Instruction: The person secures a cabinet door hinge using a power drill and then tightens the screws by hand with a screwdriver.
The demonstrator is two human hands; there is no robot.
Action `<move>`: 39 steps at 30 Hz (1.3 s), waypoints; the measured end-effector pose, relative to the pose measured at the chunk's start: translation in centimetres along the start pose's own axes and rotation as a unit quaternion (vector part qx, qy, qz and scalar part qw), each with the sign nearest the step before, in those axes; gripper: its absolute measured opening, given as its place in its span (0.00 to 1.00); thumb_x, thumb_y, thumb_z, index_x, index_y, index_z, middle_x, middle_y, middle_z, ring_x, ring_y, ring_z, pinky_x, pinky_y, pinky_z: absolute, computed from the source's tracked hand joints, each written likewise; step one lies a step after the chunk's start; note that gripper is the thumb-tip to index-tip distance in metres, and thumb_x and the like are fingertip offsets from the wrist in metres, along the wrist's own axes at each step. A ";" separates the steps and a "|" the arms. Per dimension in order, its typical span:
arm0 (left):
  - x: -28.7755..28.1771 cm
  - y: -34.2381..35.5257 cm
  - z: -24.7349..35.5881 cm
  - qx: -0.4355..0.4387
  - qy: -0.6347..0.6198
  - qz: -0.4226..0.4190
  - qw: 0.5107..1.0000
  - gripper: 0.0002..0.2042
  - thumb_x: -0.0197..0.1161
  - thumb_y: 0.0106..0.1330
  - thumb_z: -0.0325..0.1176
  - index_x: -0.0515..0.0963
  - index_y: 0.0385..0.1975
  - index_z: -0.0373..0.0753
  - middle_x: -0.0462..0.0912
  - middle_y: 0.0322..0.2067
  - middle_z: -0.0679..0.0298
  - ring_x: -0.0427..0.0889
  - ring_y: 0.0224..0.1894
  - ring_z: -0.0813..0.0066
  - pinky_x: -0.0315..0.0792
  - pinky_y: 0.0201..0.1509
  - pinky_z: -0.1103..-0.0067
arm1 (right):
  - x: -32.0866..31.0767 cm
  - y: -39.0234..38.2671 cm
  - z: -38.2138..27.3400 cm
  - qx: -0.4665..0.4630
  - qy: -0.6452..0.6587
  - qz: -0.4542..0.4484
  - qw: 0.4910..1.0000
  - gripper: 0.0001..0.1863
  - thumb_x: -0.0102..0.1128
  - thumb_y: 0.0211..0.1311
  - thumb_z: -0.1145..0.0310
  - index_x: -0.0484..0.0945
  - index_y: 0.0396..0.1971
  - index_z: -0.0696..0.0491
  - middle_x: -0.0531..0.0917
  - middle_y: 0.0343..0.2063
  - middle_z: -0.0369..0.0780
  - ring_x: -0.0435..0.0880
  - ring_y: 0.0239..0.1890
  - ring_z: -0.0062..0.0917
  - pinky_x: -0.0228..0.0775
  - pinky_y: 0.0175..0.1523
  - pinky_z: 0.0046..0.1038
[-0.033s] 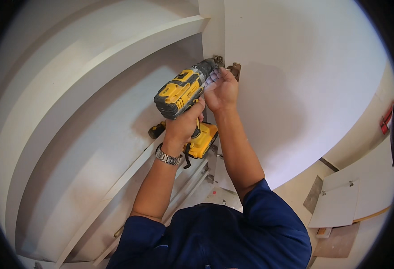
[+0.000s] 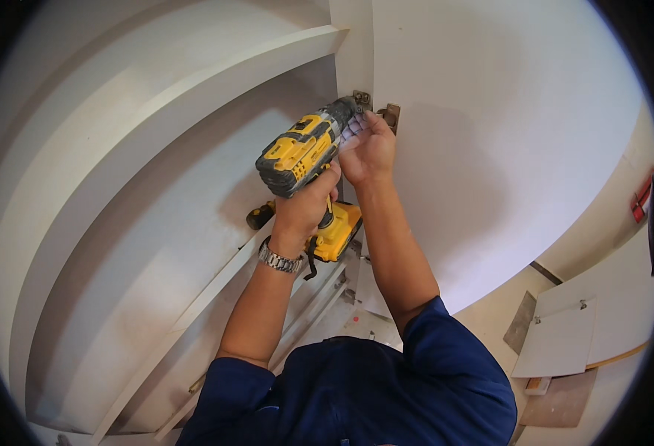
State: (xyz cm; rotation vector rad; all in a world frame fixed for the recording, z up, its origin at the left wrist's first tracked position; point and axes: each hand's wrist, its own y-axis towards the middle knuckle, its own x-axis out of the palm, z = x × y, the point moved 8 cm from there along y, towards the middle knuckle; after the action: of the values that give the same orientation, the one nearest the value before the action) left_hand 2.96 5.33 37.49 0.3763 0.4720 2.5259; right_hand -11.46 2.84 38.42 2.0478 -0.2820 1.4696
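Drill (image 2: 303,152) work overhead: your left hand (image 2: 306,202) wraps the heavy, rigid yellow tool's grip, its nose at the cabinet hinge (image 2: 390,115); your right hand (image 2: 368,149) curls around the chuck, steadying it.

**White cabinet shelf and the floor below**

A white cabinet shelf (image 2: 193,119) curves across the upper left, its front edge bare. Below it a second shelf (image 2: 156,297) carries a dark-handled tool (image 2: 260,216) lying at its front edge. Lower right, the floor (image 2: 490,320) carries a white door panel (image 2: 557,342) lying flat, a grey square piece (image 2: 524,320) just beside it, and a brownish board (image 2: 561,405) near the panel's lower edge.
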 end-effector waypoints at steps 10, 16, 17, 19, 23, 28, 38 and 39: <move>-0.1 0.0 0.0 0.004 0.010 0.002 1.000 0.02 0.61 0.60 0.24 0.77 0.31 0.36 0.76 0.22 0.69 0.74 0.21 0.82 0.71 0.26 0.83 | 0.4 0.1 0.0 0.003 0.018 -0.003 1.000 0.13 0.47 0.65 0.63 0.72 0.39 0.57 0.77 0.40 0.42 0.75 0.48 0.33 0.65 0.59 0.35; 0.0 0.1 -0.2 0.003 -0.009 -0.006 1.000 0.02 0.61 0.61 0.25 0.77 0.32 0.36 0.76 0.22 0.69 0.75 0.22 0.82 0.71 0.27 0.82 | -0.2 0.5 0.0 0.002 0.017 0.001 1.000 0.12 0.48 0.65 0.63 0.72 0.38 0.56 0.77 0.40 0.40 0.73 0.48 0.32 0.62 0.60 0.35; 0.0 0.1 -0.2 0.002 -0.009 -0.006 1.000 0.02 0.61 0.61 0.25 0.77 0.32 0.36 0.76 0.22 0.69 0.75 0.22 0.82 0.71 0.27 0.82 | -0.2 0.6 0.0 0.004 0.020 -0.007 1.000 0.11 0.47 0.65 0.63 0.72 0.38 0.56 0.77 0.39 0.40 0.73 0.48 0.32 0.62 0.60 0.35; 0.1 0.0 0.1 0.014 0.011 -0.010 1.000 0.02 0.61 0.61 0.25 0.77 0.32 0.36 0.76 0.22 0.69 0.75 0.22 0.82 0.71 0.27 0.82 | -0.5 0.8 0.1 0.004 0.025 0.000 1.000 0.11 0.47 0.65 0.63 0.72 0.37 0.55 0.77 0.39 0.40 0.73 0.48 0.32 0.61 0.60 0.35; -0.1 0.1 -0.1 0.014 -0.006 -0.011 1.000 0.02 0.61 0.61 0.25 0.77 0.32 0.36 0.77 0.23 0.69 0.75 0.22 0.82 0.71 0.27 0.82 | -0.4 0.9 0.1 0.000 0.028 -0.006 1.000 0.10 0.47 0.65 0.64 0.72 0.36 0.55 0.76 0.38 0.40 0.73 0.48 0.31 0.61 0.61 0.36; 0.0 0.2 -0.3 0.002 -0.006 -0.014 1.000 0.04 0.61 0.61 0.24 0.78 0.34 0.35 0.78 0.25 0.68 0.75 0.23 0.81 0.71 0.27 0.82 | -0.8 1.0 0.0 -0.003 0.029 0.016 0.999 0.11 0.47 0.65 0.64 0.73 0.38 0.56 0.77 0.38 0.41 0.74 0.47 0.33 0.63 0.59 0.36; -0.5 0.2 -1.1 -0.015 -0.090 -0.002 0.996 0.11 0.60 0.60 0.21 0.77 0.42 0.34 0.82 0.36 0.65 0.76 0.23 0.82 0.73 0.26 0.83 | -1.0 1.9 -0.5 -0.022 0.025 0.032 0.999 0.13 0.44 0.65 0.66 0.73 0.40 0.59 0.79 0.40 0.45 0.75 0.48 0.36 0.64 0.60 0.38; -0.5 0.2 -1.0 -0.013 -0.086 -0.005 0.996 0.11 0.60 0.60 0.20 0.77 0.43 0.34 0.83 0.37 0.64 0.76 0.24 0.82 0.73 0.27 0.83 | -1.1 1.9 -0.5 -0.021 0.024 0.032 0.999 0.13 0.44 0.65 0.66 0.73 0.40 0.59 0.79 0.40 0.45 0.75 0.48 0.36 0.64 0.60 0.38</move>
State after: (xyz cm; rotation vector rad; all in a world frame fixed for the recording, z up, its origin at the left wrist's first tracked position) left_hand 2.97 4.64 36.60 0.5746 0.3743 2.4607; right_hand -13.26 1.41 38.16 1.9848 -0.3590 1.5353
